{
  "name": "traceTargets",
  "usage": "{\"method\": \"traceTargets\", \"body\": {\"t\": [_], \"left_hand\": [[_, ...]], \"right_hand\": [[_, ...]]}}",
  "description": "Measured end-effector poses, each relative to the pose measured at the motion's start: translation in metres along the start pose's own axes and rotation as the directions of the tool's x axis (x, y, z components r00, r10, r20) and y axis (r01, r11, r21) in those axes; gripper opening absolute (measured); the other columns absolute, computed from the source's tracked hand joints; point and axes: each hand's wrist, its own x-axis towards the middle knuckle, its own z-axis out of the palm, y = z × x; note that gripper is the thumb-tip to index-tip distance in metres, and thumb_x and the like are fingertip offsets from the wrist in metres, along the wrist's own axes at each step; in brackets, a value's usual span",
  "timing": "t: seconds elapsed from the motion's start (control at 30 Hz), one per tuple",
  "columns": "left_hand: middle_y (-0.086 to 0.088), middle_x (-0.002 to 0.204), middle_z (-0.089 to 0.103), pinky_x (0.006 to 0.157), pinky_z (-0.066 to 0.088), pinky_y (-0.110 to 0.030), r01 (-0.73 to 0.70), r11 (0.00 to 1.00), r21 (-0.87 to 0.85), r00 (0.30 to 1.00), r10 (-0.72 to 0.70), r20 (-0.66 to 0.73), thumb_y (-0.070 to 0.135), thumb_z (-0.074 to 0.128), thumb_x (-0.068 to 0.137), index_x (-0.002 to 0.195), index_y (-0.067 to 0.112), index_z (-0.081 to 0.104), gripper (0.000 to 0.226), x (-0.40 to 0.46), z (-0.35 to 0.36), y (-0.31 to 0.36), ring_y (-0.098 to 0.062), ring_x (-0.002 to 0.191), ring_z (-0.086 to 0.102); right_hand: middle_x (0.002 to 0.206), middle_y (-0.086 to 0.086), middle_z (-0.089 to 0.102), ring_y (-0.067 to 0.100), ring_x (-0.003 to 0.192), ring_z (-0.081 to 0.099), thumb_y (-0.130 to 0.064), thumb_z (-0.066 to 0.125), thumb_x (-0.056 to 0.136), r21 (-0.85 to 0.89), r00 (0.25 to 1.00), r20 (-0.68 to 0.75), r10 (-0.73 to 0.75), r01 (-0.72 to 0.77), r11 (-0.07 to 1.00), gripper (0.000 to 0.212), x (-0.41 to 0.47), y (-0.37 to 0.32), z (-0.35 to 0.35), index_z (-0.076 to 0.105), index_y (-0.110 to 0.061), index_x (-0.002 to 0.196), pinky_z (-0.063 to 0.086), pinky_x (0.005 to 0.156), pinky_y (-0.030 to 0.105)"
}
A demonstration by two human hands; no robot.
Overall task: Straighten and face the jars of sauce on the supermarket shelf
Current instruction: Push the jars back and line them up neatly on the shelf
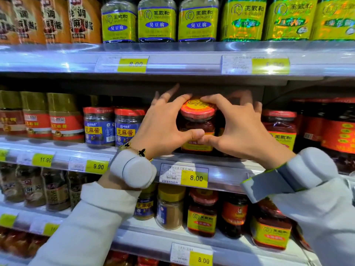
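Note:
A red-lidded jar of dark red sauce (197, 121) with a yellow label stands at the front of the middle shelf (221, 169). My left hand (163, 129) grips it from the left, index finger on the lid rim and thumb across the label. From the right, my right hand (240, 131) grips the same jar, its thumb meeting the left thumb at the front. The hands cover most of the label. A matching jar (280, 127) stands to the right with its yellow label facing out.
Blue-labelled sesame paste jars (113, 127) and gold-capped jars (51, 116) fill the middle shelf to the left. Dark red bottles (338, 131) stand at the right. The upper shelf edge (172, 62) hangs low over the jar. More jars (201, 214) sit on the shelf below.

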Motion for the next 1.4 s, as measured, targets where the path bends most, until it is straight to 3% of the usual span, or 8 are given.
{"method": "traceTargets", "body": {"t": [0.13,0.33,0.57,0.83,0.93,1.1,1.23,1.4], "left_hand": [[-0.009,0.141,0.043,0.114,-0.006,-0.041,-0.014,0.996,0.085,0.999,0.01,0.048,0.065,0.049,0.067,0.135,0.02,0.041,0.082,0.005,0.002,-0.004,-0.015,0.14,0.019],[0.001,0.138,0.048,0.113,-0.001,-0.053,-0.035,0.975,0.218,0.994,0.011,0.112,0.074,0.037,0.066,0.133,0.027,0.042,0.082,0.013,0.001,-0.01,-0.013,0.136,0.028],[0.001,0.127,0.056,0.109,0.004,-0.056,-0.089,0.934,0.347,0.972,0.005,0.235,0.079,0.031,0.064,0.126,0.029,0.049,0.082,0.031,-0.002,-0.003,-0.018,0.123,0.046],[0.004,0.117,0.063,0.105,0.027,-0.046,-0.089,0.969,0.231,0.961,0.023,0.277,0.071,0.035,0.066,0.117,0.03,0.056,0.069,0.036,-0.008,-0.002,-0.021,0.115,0.051],[0.0,0.114,0.064,0.097,0.04,-0.041,-0.067,0.989,0.135,0.961,0.028,0.274,0.066,0.035,0.07,0.117,0.027,0.058,0.065,0.039,-0.01,-0.003,-0.022,0.11,0.054],[-0.001,0.121,0.062,0.096,0.041,-0.038,-0.08,0.988,0.131,0.964,0.043,0.264,0.063,0.033,0.073,0.124,0.025,0.055,0.067,0.037,-0.005,-0.006,-0.023,0.115,0.052],[0.0,0.125,0.06,0.099,0.039,-0.038,-0.055,0.993,0.108,0.963,0.025,0.267,0.064,0.034,0.072,0.126,0.026,0.054,0.068,0.039,-0.006,-0.009,-0.022,0.119,0.05],[0.0,0.127,0.059,0.101,0.039,-0.038,-0.035,0.995,0.097,0.962,0.008,0.271,0.064,0.035,0.072,0.127,0.026,0.053,0.07,0.038,-0.007,-0.009,-0.021,0.121,0.048]], "right_hand": [[0.106,0.003,0.065,0.034,0.122,0.034,-0.055,0.065,0.065,-0.077,0.997,0.079,0.008,-0.002,0.997,0.074,0.008,0.0,0.001,0.037,-0.034,0.13,0.02,0.1,0.06],[0.116,0.006,0.063,0.034,0.117,0.048,-0.055,0.059,0.071,-0.071,0.982,0.189,-0.031,0.045,0.996,0.071,0.018,0.004,-0.004,0.034,-0.03,0.133,0.035,0.097,0.057],[0.131,0.0,0.055,0.029,0.125,0.042,-0.05,0.051,0.08,-0.134,0.97,0.244,-0.009,0.043,0.99,0.056,0.024,0.014,-0.011,0.039,-0.036,0.133,0.037,0.098,0.052],[0.131,0.0,0.055,0.03,0.122,0.044,-0.036,0.043,0.09,-0.111,0.98,0.197,-0.037,0.059,0.992,0.041,0.026,0.016,-0.008,0.045,-0.033,0.131,0.035,0.099,0.054],[0.129,0.003,0.058,0.031,0.119,0.048,-0.027,0.047,0.09,-0.093,0.98,0.19,-0.059,0.078,0.993,0.041,0.027,0.018,-0.009,0.047,-0.03,0.131,0.039,0.097,0.047],[0.127,0.005,0.059,0.03,0.117,0.05,-0.014,0.054,0.084,-0.074,0.993,0.106,-0.057,0.065,0.995,0.05,0.024,0.024,-0.012,0.048,-0.026,0.132,0.039,0.094,0.033],[0.124,0.003,0.062,0.027,0.118,0.052,-0.023,0.057,0.084,-0.062,0.998,0.052,-0.033,0.037,0.997,0.041,0.021,0.03,-0.017,0.056,-0.025,0.125,0.039,0.097,0.032],[0.103,0.012,0.067,0.036,0.101,0.054,-0.04,0.043,0.088,-0.249,0.996,0.077,-0.047,0.065,0.966,0.031,0.026,0.031,-0.011,0.06,-0.022,0.107,0.04,0.077,0.034]]}}
